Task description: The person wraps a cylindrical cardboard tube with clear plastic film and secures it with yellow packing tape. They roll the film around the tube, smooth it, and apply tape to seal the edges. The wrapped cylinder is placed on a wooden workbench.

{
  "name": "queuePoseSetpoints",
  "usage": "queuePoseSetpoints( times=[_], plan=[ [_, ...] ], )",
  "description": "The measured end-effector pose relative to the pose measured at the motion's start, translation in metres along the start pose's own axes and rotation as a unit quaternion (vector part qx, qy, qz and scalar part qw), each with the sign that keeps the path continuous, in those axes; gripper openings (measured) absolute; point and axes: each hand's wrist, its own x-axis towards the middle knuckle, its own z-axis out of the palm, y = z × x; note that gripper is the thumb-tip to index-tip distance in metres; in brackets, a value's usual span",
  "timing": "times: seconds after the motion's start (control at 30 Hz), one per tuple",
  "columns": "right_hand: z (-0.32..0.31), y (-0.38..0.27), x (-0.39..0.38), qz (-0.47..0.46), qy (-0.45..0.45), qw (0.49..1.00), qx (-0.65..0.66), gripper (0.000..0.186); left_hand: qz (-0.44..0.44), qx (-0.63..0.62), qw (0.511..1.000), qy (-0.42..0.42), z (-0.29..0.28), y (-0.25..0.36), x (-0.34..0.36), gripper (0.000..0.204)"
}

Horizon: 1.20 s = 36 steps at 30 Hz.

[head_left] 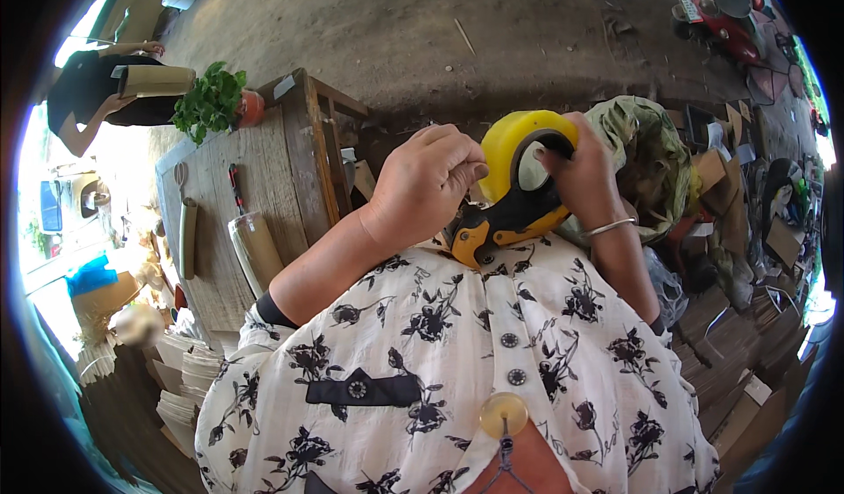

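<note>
My right hand (585, 173) grips a black and orange tape dispenser (519, 223) loaded with a thick roll of yellow tape (507, 138), its thumb inside the roll's core. My left hand (422, 177) is closed, thumb and fingers pressed together just left of the roll and above the dispenser's front end. Whatever may lie in that pinch is hidden. The dispenser is held against the front of my floral shirt (571, 318).
A wooden table (290, 142) at left holds a potted plant (211, 98), a red-handled tool (235, 186) and long brown pieces (255, 248). Another person (83, 94) stands beyond it. Right are a crumpled green sack (651, 160), cardboard clutter (782, 239) and a red scooter (738, 37).
</note>
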Motion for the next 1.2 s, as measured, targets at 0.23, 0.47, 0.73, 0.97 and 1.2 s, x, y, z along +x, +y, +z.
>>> queuePoseSetpoints(
  times=[0.23,0.47,0.73,0.97,1.2],
  plan=[
    [-0.002,0.001,0.008,0.035,-0.029,0.999,-0.006,0.035,0.062,-0.019,0.998,0.001,0.002,0.001,0.003,0.007],
    [0.016,0.008,0.014,0.081,-0.066,0.994,0.006,0.034,0.124,-0.061,0.99,-0.04,0.001,0.005,-0.001,0.01],
    [0.023,0.015,0.019,0.111,-0.147,0.981,0.061,0.034,0.001,-0.106,0.994,-0.018,0.006,-0.007,-0.009,0.006],
    [0.032,0.033,0.044,0.03,-0.207,0.978,-0.012,0.041,0.006,-0.104,0.994,-0.021,0.01,-0.013,-0.006,0.006],
    [0.043,0.039,0.055,0.073,-0.325,0.943,0.014,0.04,-0.113,-0.266,0.957,0.002,0.015,-0.036,-0.012,0.009]
  ],
)
